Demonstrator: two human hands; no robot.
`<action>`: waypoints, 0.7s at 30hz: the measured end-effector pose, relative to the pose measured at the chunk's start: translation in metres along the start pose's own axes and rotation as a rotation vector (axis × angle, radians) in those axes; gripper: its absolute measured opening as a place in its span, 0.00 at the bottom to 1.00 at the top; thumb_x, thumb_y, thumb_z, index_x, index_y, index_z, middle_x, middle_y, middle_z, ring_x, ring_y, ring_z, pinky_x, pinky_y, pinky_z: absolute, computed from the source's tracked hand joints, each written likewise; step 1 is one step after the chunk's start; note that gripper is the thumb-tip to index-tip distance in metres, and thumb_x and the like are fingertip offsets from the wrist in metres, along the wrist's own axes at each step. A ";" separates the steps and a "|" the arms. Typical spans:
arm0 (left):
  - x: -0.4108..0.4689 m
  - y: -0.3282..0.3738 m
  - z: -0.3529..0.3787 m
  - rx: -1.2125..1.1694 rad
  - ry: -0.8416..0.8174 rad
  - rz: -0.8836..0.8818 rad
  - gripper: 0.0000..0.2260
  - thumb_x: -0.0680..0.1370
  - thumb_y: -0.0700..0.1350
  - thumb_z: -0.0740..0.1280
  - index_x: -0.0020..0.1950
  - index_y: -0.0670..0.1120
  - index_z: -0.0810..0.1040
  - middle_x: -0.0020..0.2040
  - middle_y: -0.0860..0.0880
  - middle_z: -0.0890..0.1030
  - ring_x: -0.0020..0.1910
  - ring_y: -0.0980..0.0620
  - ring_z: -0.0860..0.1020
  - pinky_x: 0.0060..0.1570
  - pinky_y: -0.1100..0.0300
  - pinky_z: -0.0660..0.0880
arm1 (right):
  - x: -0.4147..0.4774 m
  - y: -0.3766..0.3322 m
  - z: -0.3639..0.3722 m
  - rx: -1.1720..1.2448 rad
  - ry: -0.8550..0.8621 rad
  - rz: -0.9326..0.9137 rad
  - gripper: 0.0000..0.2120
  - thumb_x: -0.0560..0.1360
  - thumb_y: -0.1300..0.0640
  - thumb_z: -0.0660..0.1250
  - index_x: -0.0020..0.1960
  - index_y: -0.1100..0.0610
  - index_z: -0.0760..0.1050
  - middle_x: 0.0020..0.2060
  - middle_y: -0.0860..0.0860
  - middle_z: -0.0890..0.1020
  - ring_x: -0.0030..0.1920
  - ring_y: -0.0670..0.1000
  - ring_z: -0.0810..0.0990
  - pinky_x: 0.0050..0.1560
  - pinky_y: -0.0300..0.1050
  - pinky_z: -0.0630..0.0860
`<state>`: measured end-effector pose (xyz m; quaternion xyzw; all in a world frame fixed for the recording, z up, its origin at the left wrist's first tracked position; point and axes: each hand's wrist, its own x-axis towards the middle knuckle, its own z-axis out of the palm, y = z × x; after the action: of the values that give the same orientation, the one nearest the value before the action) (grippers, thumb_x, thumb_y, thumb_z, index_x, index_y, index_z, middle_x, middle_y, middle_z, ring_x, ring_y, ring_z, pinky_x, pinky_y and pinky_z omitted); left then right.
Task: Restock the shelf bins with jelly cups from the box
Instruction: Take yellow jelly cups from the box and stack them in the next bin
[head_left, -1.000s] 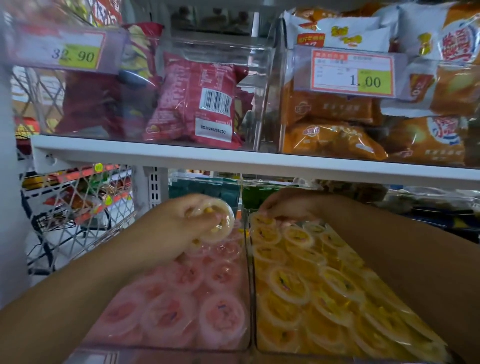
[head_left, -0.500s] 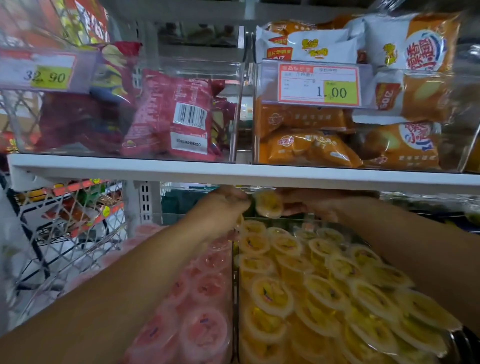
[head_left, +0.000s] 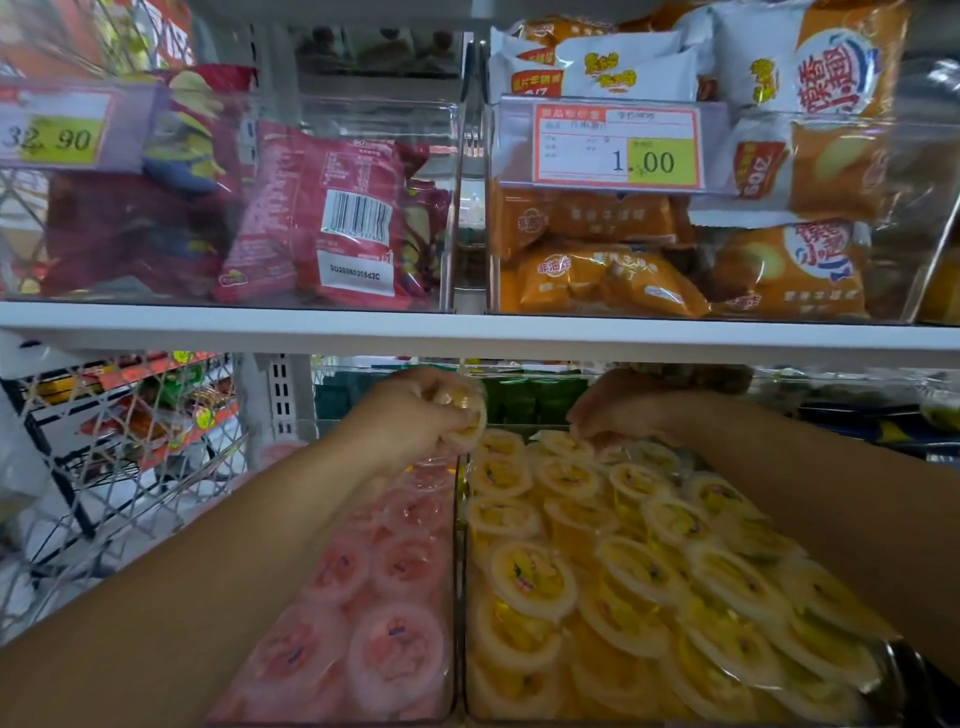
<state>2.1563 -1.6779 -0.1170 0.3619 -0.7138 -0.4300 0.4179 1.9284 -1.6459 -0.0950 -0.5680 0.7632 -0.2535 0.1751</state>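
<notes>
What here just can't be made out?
Head view only:
- Box: outside the frame.
- Right hand: fingertips tucked down among the yellow cups; grip unclear.
- Left hand: covers most of its cup.
- Left price tag: print blurred, cut by the edge.
- Green packs: shadowed under the shelf.

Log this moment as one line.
left hand: grips yellow jelly cup | right hand: on stocked cups, rear of yellow bin, grip unclear

one head-worn view, close up, facing forward and down into the lower shelf bins (head_left: 456, 571)
</notes>
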 end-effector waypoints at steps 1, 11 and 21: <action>0.000 0.001 0.002 0.029 -0.008 0.017 0.13 0.71 0.39 0.75 0.47 0.55 0.78 0.52 0.45 0.82 0.51 0.46 0.81 0.55 0.49 0.79 | -0.003 -0.002 -0.003 -0.013 0.031 -0.055 0.06 0.76 0.61 0.67 0.41 0.60 0.79 0.35 0.55 0.80 0.37 0.53 0.79 0.42 0.43 0.78; 0.012 0.018 0.055 0.266 -0.119 0.134 0.19 0.80 0.51 0.65 0.69 0.46 0.69 0.58 0.47 0.79 0.55 0.49 0.79 0.52 0.54 0.79 | -0.041 -0.003 -0.016 0.618 -0.121 -0.265 0.06 0.78 0.66 0.62 0.48 0.58 0.77 0.39 0.52 0.81 0.37 0.47 0.80 0.39 0.35 0.80; 0.029 0.024 0.079 1.003 -0.655 0.146 0.19 0.84 0.52 0.53 0.75 0.55 0.64 0.79 0.51 0.58 0.78 0.50 0.51 0.75 0.53 0.53 | -0.012 0.052 -0.046 0.145 0.037 0.138 0.03 0.78 0.66 0.64 0.47 0.66 0.77 0.32 0.56 0.78 0.31 0.47 0.75 0.26 0.31 0.73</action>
<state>2.0696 -1.6696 -0.1088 0.3136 -0.9441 -0.0999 -0.0169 1.8664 -1.6140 -0.0885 -0.4952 0.7832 -0.3057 0.2188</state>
